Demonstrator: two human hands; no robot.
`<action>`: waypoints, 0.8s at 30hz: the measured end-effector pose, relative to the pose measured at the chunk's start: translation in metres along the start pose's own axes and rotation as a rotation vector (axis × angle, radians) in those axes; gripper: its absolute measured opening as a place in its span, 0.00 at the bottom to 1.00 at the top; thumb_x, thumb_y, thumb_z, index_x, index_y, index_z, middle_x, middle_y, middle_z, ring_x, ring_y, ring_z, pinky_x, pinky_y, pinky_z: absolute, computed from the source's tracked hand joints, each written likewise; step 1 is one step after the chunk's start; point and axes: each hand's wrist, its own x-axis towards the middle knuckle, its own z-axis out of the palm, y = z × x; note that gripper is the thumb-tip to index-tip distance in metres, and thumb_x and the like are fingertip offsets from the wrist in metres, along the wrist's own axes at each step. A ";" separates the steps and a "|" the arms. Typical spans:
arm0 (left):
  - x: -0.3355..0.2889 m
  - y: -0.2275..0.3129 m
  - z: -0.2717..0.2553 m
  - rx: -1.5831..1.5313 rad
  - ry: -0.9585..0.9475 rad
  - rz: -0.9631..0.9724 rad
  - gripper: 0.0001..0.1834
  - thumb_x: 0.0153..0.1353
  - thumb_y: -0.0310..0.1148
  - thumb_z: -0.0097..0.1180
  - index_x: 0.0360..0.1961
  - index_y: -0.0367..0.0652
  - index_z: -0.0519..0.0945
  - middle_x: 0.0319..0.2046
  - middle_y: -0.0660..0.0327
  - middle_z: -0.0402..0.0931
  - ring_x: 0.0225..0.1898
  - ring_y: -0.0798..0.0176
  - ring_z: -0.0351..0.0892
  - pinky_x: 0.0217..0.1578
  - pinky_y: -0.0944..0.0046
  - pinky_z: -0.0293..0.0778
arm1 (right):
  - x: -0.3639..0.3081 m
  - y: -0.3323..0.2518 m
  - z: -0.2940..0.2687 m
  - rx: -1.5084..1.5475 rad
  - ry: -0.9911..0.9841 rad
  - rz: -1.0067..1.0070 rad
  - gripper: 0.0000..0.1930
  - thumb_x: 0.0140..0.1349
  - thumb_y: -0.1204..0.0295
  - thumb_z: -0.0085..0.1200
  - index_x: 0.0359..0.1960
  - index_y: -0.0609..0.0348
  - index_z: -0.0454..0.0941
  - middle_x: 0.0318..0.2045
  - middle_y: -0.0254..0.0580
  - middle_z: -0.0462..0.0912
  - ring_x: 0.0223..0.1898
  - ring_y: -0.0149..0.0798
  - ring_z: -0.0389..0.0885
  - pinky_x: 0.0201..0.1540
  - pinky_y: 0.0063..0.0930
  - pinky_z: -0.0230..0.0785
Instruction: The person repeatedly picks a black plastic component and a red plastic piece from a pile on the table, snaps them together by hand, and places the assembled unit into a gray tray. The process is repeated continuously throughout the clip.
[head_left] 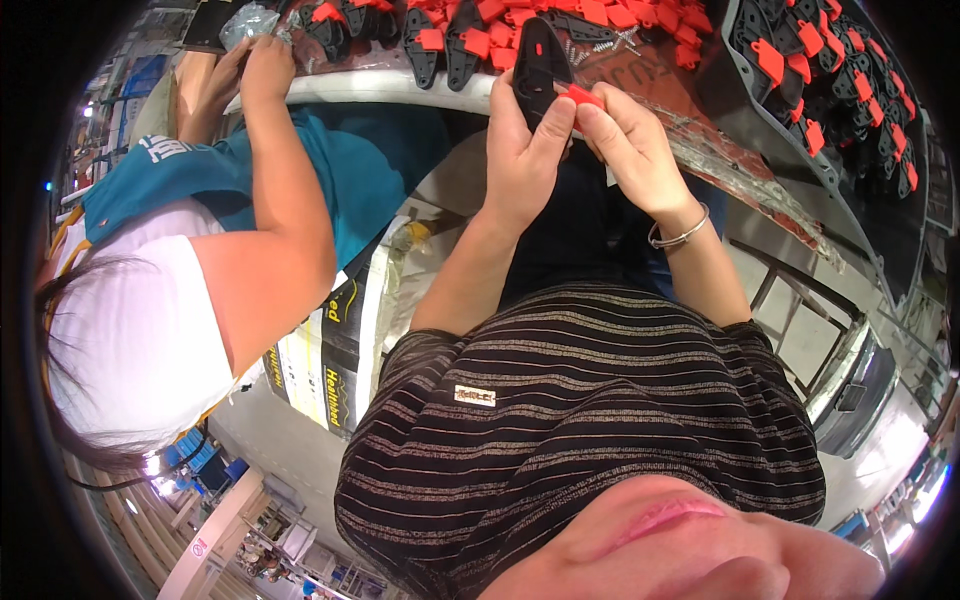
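Note:
In front of my body, at the table's edge, both my hands meet over one black plastic part. My left hand [525, 150] is closed round this long, tapered black part [537, 62], which points away from me. The thumb and fingers of my right hand [632, 148] pinch a small red plastic tab [583, 95] against the near right side of the black part. Whether the tab is seated in it is hidden by my fingers. Just beyond lie several black parts with red tabs [424, 60] and a heap of loose red tabs [640, 14].
Small metal springs [622, 42] lie beside the heap. A grey bin [868, 228] at the right holds many black-and-red parts. The table has a pale padded edge [385, 90]. On my left sits a co-worker [270, 190], hands at a clear plastic bag [248, 24].

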 end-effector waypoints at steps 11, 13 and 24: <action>-0.007 -0.001 0.017 -0.126 -0.108 -0.149 0.23 0.63 0.32 0.51 0.55 0.33 0.62 0.41 0.62 0.70 0.39 0.71 0.71 0.40 0.71 0.69 | 0.030 -0.031 0.019 0.645 0.103 -0.098 0.26 0.69 0.53 0.34 0.59 0.62 0.61 0.50 0.48 0.72 0.50 0.38 0.73 0.54 0.33 0.66; -0.009 -0.005 0.016 -0.043 -0.128 -0.042 0.27 0.64 0.32 0.49 0.60 0.33 0.57 0.47 0.60 0.66 0.43 0.70 0.67 0.43 0.71 0.64 | 0.030 -0.009 0.012 0.755 0.040 -0.077 0.24 0.70 0.56 0.35 0.55 0.63 0.64 0.45 0.47 0.74 0.44 0.37 0.75 0.49 0.30 0.69; -0.009 -0.017 0.027 0.213 -0.131 0.190 0.25 0.59 0.29 0.46 0.56 0.30 0.59 0.52 0.53 0.62 0.58 0.58 0.59 0.62 0.60 0.51 | 0.030 0.002 0.016 0.786 0.211 -0.091 0.18 0.70 0.58 0.31 0.35 0.59 0.67 0.24 0.37 0.69 0.26 0.33 0.71 0.42 0.36 0.71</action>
